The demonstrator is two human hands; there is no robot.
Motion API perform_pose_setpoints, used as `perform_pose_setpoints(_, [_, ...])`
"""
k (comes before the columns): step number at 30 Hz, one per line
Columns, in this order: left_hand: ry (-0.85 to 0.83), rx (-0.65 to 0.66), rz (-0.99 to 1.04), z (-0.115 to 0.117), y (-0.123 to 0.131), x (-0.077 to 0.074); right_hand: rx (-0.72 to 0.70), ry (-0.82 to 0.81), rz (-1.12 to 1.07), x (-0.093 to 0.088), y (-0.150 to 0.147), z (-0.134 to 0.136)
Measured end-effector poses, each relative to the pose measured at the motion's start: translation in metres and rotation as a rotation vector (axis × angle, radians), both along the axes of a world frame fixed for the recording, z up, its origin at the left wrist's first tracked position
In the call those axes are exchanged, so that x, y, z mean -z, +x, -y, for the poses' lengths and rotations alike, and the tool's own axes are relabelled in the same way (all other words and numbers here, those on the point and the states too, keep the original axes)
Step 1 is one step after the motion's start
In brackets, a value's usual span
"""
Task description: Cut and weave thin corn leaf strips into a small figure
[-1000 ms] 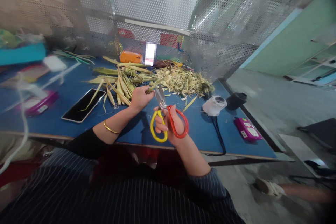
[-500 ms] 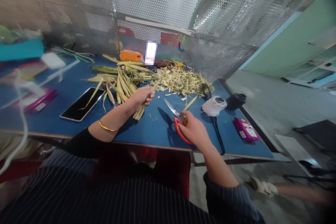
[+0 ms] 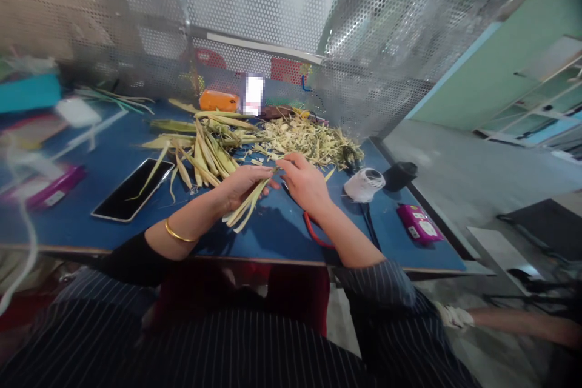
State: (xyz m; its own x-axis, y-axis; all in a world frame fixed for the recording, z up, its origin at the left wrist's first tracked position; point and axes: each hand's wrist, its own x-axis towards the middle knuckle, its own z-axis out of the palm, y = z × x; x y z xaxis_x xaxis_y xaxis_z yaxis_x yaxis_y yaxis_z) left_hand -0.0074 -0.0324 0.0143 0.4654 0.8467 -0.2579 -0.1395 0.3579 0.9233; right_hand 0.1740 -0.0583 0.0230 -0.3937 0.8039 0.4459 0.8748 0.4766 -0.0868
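Dark pinstriped shirt [image 3: 227, 345], black undersleeve [image 3: 131, 260], gold bangle [image 3: 177, 232] on left wrist.

**Mostly covered, smeared or cropped**

The scissors [image 3: 313, 231] lie under the right hand [image 3: 305, 183] and wrist. Only part of a red handle loop shows. The far ends of the leaf strips [image 3: 243, 206] vanish inside the left hand [image 3: 239, 185]. A pixelated patch [image 3: 253, 95] masks something at the far side. On the left, a pink box [image 3: 45, 189] and a white cord [image 3: 20, 254] are blurred, and the edge crops the teal box [image 3: 27, 92].
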Motion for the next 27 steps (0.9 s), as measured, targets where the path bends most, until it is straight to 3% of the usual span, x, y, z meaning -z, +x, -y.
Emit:
perform_pose_setpoints(3, [-0.023, 0.019, 0.001, 0.0, -0.005, -0.002, -0.093, -0.006, -0.047, 0.011, -0.01, -0.022])
perform_pose_setpoints(5, [-0.039, 0.011, -0.003, -0.001, -0.008, -0.005, -0.1, -0.028, -0.19, 0.02, -0.009, -0.028])
perform_pose_setpoints(9, [0.021, -0.104, -0.006, -0.002, -0.011, -0.005, -0.081, -0.19, -0.584, 0.029, -0.005, -0.027])
perform_pose_setpoints(13, [0.028, -0.051, 0.0, -0.002, -0.008, 0.003, -0.034, -0.33, -0.798, 0.031, -0.007, -0.026])
perform_pose_setpoints(20, [0.047, -0.072, -0.139, 0.0, -0.001, 0.009, -0.069, -0.405, -0.871, 0.046, -0.01, -0.027])
perform_pose_setpoints(24, [0.254, -0.058, -0.271, 0.0, 0.002, 0.012, -0.049, -0.398, -0.844, 0.049, -0.013, -0.025])
perform_pose_setpoints(27, [0.433, -0.139, -0.417, -0.002, 0.004, 0.02, -0.052, -0.354, -0.778, 0.051, -0.016, -0.023])
